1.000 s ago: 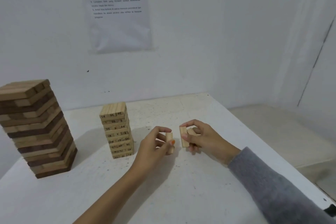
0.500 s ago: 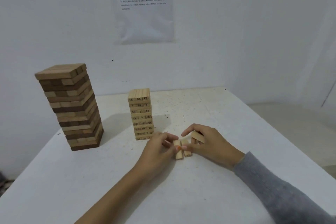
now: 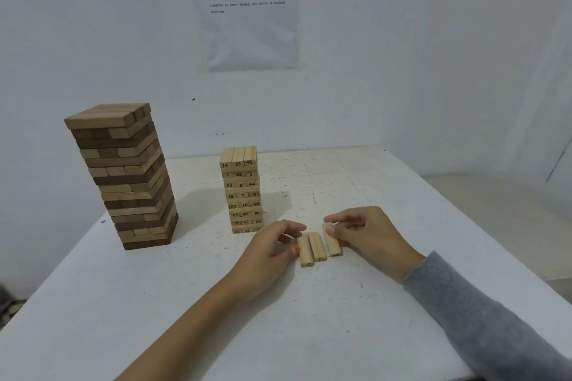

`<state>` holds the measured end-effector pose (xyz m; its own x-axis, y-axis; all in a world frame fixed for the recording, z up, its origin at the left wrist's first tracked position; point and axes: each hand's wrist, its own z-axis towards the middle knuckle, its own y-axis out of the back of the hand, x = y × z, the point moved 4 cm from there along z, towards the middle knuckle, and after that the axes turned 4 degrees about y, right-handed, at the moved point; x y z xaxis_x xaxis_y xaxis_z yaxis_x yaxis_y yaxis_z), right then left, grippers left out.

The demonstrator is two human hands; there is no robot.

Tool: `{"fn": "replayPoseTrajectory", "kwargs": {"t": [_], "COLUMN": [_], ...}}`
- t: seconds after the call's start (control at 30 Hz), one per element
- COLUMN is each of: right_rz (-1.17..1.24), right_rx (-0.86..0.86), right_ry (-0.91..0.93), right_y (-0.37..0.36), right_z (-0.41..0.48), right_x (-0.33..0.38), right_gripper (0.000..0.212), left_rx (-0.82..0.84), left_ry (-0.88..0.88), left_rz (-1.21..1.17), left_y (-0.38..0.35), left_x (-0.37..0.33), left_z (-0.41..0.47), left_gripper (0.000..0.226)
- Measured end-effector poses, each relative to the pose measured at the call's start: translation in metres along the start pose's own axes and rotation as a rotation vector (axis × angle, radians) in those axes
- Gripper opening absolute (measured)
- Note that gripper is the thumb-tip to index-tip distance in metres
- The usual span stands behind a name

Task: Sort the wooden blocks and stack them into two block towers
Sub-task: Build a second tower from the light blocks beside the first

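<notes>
Three small pale blocks are lying side by side on the white counter [image 3: 309, 318] between the hands. The left block [image 3: 305, 250] and middle block [image 3: 317, 245] are touching, and the right block [image 3: 332, 243] is lying just apart from them. The right hand [image 3: 366, 233] is pinching the right block's far end between thumb and forefinger. The left hand [image 3: 269, 249] is curling loosely, its thumb tip touching the left block's side; I cannot tell whether it is gripping. The numbered tower [image 3: 243, 190] is standing just behind, and the larger dark-and-light tower [image 3: 122, 176] is standing well to the left.
</notes>
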<state>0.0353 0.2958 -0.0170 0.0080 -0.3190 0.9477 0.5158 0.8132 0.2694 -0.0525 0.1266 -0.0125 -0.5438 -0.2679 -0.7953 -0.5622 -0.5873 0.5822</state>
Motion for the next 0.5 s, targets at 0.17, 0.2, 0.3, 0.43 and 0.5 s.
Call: {"fn": "replayPoseTrajectory", "kwargs": {"t": [0.17, 0.2, 0.3, 0.43, 0.5], "right_rz": [-0.287, -0.249, -0.264, -0.440, -0.429], "right_rx": [-0.032, 0.000, 0.203, 0.296, 0.320], "right_ry": [0.123, 0.117, 0.103, 0.182, 0.173], "right_y": [-0.008, -0.008, -0.012, -0.014, -0.013], "right_z": [-0.003, -0.005, -0.012, -0.016, -0.018], "right_x": [0.006, 0.008, 0.011, 0.010, 0.011], "right_gripper": [0.016, 0.018, 0.055, 0.070, 0.068], "left_rx": [-0.040, -0.050, -0.088, -0.129, -0.141], "left_ry": [-0.025, -0.029, -0.035, -0.047, -0.058], "left_rz": [0.040, 0.043, 0.046, 0.139, 0.295], "left_y": [-0.002, -0.003, -0.006, -0.009, -0.011], "left_x": [0.003, 0.003, 0.004, -0.001, -0.005], "left_z": [0.000, 0.000, -0.001, -0.004, -0.006], "left_gripper": [0.027, 0.028, 0.032, 0.043, 0.056]}}
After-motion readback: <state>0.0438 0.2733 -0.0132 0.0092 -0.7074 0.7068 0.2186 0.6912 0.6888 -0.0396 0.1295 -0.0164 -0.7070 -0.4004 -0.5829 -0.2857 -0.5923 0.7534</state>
